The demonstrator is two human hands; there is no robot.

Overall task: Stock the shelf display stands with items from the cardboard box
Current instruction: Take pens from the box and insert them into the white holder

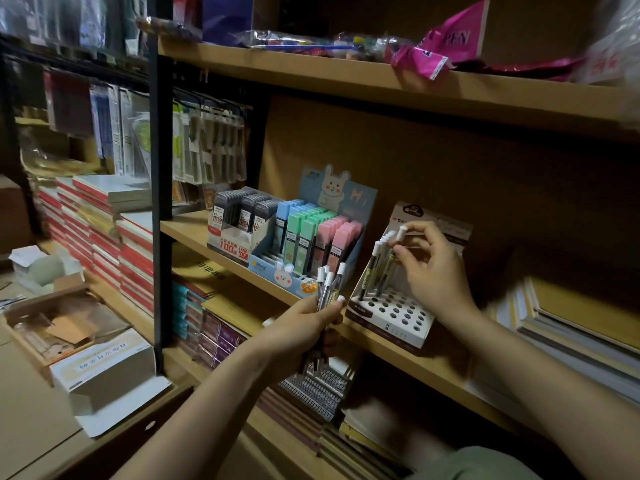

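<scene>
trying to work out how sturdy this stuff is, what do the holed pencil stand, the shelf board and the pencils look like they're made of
Holed pencil stand: looks like printed card, matte, with folded edges and punched round holes.
Shelf board: seems to be wood or wood-look laminate, with a flat tan, dull surface; which one cannot be told.
Pencils: probably plastic, with slim dark glossy barrels and white caps.
</scene>
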